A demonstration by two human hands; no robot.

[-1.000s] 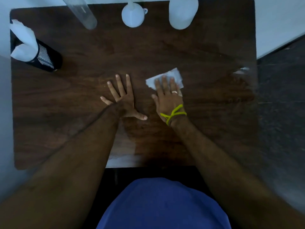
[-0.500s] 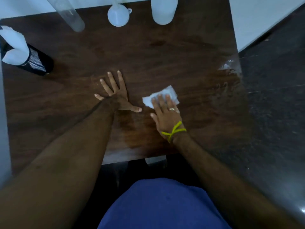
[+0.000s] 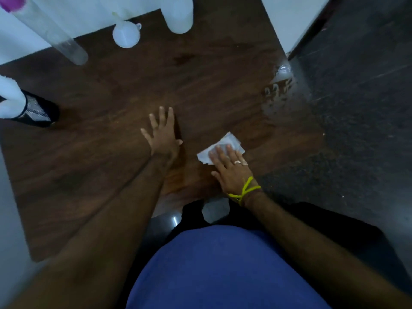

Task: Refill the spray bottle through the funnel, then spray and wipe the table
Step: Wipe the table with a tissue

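My right hand (image 3: 231, 172) lies flat with straight fingers on a white paper tissue (image 3: 231, 142), pressing it onto the dark wooden table (image 3: 89, 157) near the front right. My left hand (image 3: 161, 134) rests open, palm down, on the table just left of it. At the back stand a clear spray bottle (image 3: 51, 34) with a purple top, a white funnel (image 3: 126, 35) turned mouth down, and a white bottle (image 3: 179, 15). Wet streaks (image 3: 278, 90) glisten by the table's right edge.
A black mesh holder (image 3: 36, 111) with white tissues (image 3: 9, 99) stands at the table's left edge. A white wall lies behind the table, dark speckled floor (image 3: 356, 108) to the right. My blue-clothed body is close to the front edge.
My right hand has slid the tissue toward me and to the right across the table. My left hand stays flat, its fingers now closer together. The view has tilted and shifted right.
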